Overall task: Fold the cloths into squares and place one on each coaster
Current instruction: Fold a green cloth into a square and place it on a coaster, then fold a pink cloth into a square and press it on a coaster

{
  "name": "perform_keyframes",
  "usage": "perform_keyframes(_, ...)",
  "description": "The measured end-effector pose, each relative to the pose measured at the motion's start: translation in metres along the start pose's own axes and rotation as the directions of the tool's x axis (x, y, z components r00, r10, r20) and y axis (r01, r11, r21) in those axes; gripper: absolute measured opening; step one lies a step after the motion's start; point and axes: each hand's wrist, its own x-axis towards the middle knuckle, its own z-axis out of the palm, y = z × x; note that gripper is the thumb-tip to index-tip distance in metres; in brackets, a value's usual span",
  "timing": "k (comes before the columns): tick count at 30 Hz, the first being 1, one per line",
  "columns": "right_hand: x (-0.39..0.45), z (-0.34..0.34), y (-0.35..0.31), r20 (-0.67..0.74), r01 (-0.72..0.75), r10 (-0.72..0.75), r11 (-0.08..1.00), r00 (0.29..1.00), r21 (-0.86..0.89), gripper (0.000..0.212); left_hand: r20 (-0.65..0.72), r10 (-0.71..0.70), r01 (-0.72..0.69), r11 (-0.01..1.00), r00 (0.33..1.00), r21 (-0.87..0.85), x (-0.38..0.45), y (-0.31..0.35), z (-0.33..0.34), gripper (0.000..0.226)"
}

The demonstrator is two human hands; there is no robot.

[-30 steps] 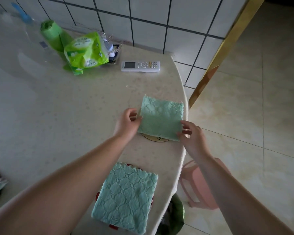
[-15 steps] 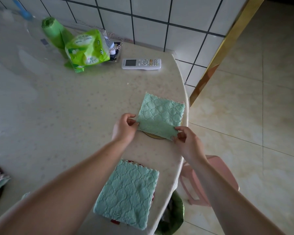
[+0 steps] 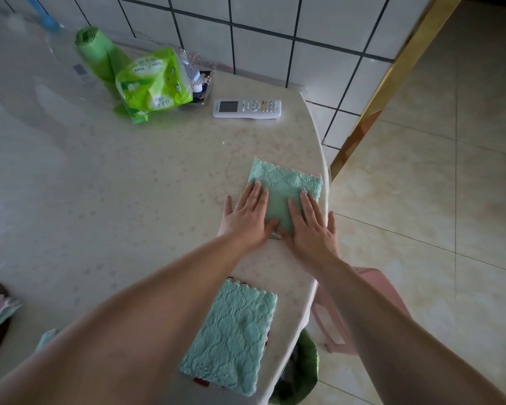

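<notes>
STEP: pressing far cloth [image 3: 287, 188] flat on its coaster [image 3: 276, 235], only a sliver of it showing | HANDS: my L hand [image 3: 247, 216] & R hand [image 3: 310, 225] both flat, fingers straight, holding nothing | POS: near worktop [image 3: 129, 185] edge; near cloth [image 3: 231, 340] laid closer to me | NEXT: judge lift off, check it's square & centred.

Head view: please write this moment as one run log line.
left hand flat on far cloth | right hand flat on it | near cloth placed
</notes>
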Motion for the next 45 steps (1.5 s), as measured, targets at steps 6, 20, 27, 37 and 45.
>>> perform_keyframes(6, -0.001, -0.009, 0.001, 0.021, -0.021, 0.019, 0.994, 1.0, 0.108, 0.074, -0.036, 0.041, -0.048, 0.969, 0.999, -0.243, 0.003, -0.016, -0.004, 0.065)
perform_keyframes(20, -0.179, 0.028, -0.051, 0.116, -0.179, 0.138, 0.68, 0.984, 0.711, 0.035, 0.184, -0.388, 0.391, 0.565, 0.903, -0.727, -0.194, -0.103, 0.014, 0.018)
perform_keyframes(27, -0.188, 0.021, -0.06, 0.149, -0.204, 0.139, 0.677, 0.979, 0.707, 0.036, 0.164, -0.33, 0.353, 0.674, 0.93, -0.649, -0.21, -0.089, 0.031, 0.028)
perform_keyframes(37, -0.199, 0.028, -0.075, 0.198, -0.225, 0.116, 0.659, 0.973, 0.718, 0.041, 0.128, -0.384, 0.372, 0.67, 0.914, -0.642, -0.21, -0.09, 0.036, 0.034)
perform_keyframes(45, -0.201, 0.027, -0.079, 0.058, -0.11, 0.093, 0.819, 0.994, 0.563, 0.045, -0.187, -0.217, 0.139, 0.923, 0.958, -0.36, -0.221, -0.083, 0.03, 0.049)
